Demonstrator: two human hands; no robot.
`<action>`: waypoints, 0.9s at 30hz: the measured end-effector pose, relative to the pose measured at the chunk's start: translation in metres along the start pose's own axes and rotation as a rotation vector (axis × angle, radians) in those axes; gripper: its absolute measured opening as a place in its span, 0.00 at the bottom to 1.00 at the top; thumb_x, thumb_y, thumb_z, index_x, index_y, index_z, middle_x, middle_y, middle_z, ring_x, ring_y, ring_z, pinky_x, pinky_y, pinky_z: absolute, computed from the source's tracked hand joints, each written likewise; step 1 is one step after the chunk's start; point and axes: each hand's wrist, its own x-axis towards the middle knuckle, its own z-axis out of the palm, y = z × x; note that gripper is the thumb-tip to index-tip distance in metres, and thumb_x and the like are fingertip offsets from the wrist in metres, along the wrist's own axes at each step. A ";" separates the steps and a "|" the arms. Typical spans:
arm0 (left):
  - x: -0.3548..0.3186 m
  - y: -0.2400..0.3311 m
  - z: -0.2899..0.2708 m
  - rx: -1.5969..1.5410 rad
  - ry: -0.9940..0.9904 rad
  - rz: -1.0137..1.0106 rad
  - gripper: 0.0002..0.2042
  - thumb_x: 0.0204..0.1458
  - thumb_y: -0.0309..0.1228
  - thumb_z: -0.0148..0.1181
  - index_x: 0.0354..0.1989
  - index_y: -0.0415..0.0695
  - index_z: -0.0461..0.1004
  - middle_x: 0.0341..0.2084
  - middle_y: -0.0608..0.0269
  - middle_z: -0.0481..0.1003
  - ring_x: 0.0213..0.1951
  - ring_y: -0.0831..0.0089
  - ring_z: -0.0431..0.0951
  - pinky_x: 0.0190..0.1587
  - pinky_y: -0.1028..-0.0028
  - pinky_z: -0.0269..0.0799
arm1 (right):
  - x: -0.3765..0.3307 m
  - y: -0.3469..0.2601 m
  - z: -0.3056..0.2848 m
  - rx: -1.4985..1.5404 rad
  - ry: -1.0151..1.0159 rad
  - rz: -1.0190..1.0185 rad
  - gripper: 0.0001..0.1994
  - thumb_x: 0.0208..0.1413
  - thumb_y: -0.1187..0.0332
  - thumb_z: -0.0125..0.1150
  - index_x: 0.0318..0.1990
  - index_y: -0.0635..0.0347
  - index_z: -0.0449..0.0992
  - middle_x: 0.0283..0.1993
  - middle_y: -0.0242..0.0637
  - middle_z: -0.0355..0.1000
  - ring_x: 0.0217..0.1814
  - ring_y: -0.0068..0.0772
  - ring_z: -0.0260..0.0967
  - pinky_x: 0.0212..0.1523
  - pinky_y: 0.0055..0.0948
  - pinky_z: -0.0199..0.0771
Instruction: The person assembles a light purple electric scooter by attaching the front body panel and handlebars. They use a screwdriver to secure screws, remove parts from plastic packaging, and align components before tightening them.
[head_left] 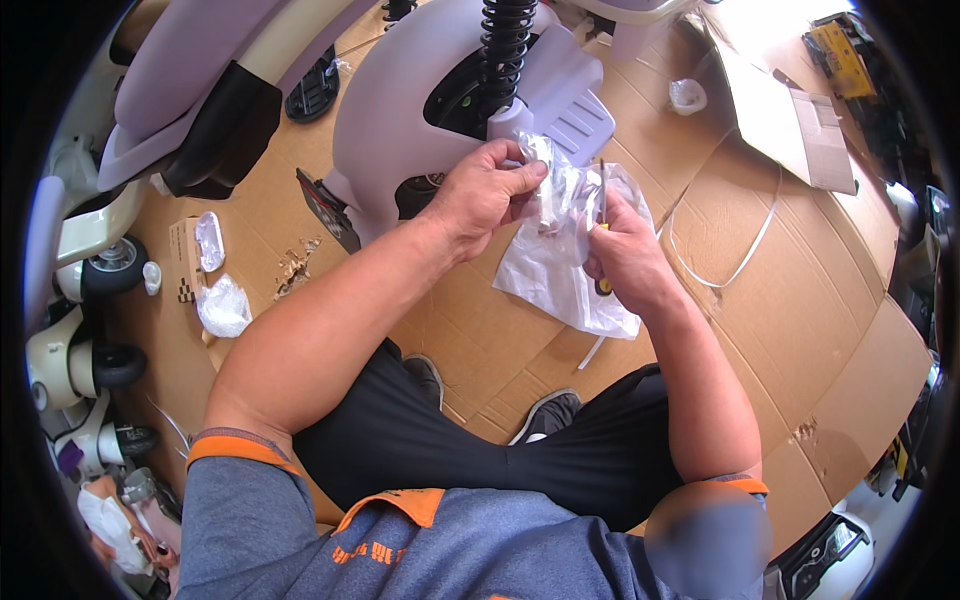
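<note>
Clear crinkled plastic bag (550,200), near the lilac plastic fender (380,130), sits pinched in the left hand (485,195), so the right hand (630,252), gripping a slim yellow-and-black-handled tool (603,286), should angle it well away.

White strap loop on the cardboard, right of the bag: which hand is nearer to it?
Right. The right hand, gripping a yellow-and-black-handled tool, is just left of the strap loop in view; the left hand, pinching clear plastic, is farther left, beyond the right hand.
</note>
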 end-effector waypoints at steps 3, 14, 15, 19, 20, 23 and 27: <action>0.006 -0.003 -0.003 -0.063 0.027 0.063 0.09 0.69 0.30 0.60 0.54 0.43 0.73 0.45 0.65 0.79 0.46 0.75 0.81 0.53 0.71 0.80 | -0.002 -0.001 -0.003 -0.049 -0.109 0.085 0.11 0.69 0.69 0.56 0.56 0.53 0.74 0.29 0.22 0.68 0.24 0.13 0.60 0.24 0.21 0.62; 0.007 -0.012 0.000 -0.229 -0.018 0.043 0.09 0.71 0.30 0.57 0.55 0.43 0.72 0.49 0.62 0.79 0.51 0.71 0.81 0.60 0.66 0.79 | -0.003 0.001 0.000 0.030 0.069 0.030 0.08 0.70 0.66 0.61 0.52 0.51 0.79 0.30 0.20 0.72 0.25 0.12 0.62 0.25 0.20 0.60; 0.006 -0.012 0.003 -0.223 -0.012 0.041 0.09 0.71 0.31 0.56 0.55 0.43 0.72 0.49 0.62 0.79 0.51 0.71 0.82 0.59 0.66 0.79 | -0.001 0.006 0.000 0.007 0.094 -0.029 0.08 0.70 0.64 0.62 0.52 0.51 0.79 0.31 0.19 0.72 0.26 0.12 0.62 0.25 0.19 0.60; 0.003 -0.010 0.011 -0.145 -0.022 0.032 0.10 0.70 0.30 0.57 0.56 0.44 0.72 0.48 0.63 0.78 0.49 0.72 0.82 0.55 0.66 0.81 | 0.002 0.013 0.006 0.083 0.179 -0.201 0.13 0.67 0.58 0.68 0.50 0.56 0.80 0.36 0.22 0.76 0.34 0.13 0.68 0.34 0.20 0.67; 0.002 -0.009 0.012 -0.112 -0.034 0.030 0.11 0.70 0.29 0.58 0.57 0.44 0.71 0.47 0.63 0.78 0.48 0.72 0.82 0.53 0.66 0.82 | 0.001 0.013 0.007 0.144 0.198 -0.227 0.15 0.66 0.56 0.70 0.49 0.58 0.81 0.39 0.23 0.77 0.38 0.14 0.70 0.38 0.20 0.70; -0.002 -0.007 0.014 -0.012 -0.132 -0.030 0.10 0.72 0.34 0.56 0.58 0.46 0.72 0.49 0.64 0.79 0.48 0.74 0.83 0.55 0.69 0.81 | -0.001 0.013 -0.001 0.158 0.187 -0.141 0.18 0.66 0.52 0.69 0.49 0.56 0.81 0.37 0.23 0.77 0.34 0.14 0.67 0.35 0.20 0.69; -0.002 -0.005 0.016 0.055 -0.059 0.004 0.10 0.73 0.35 0.54 0.58 0.48 0.71 0.49 0.65 0.79 0.48 0.73 0.83 0.54 0.68 0.81 | -0.003 0.012 -0.007 0.132 0.217 -0.093 0.22 0.67 0.43 0.65 0.47 0.55 0.81 0.35 0.24 0.75 0.27 0.13 0.62 0.29 0.21 0.65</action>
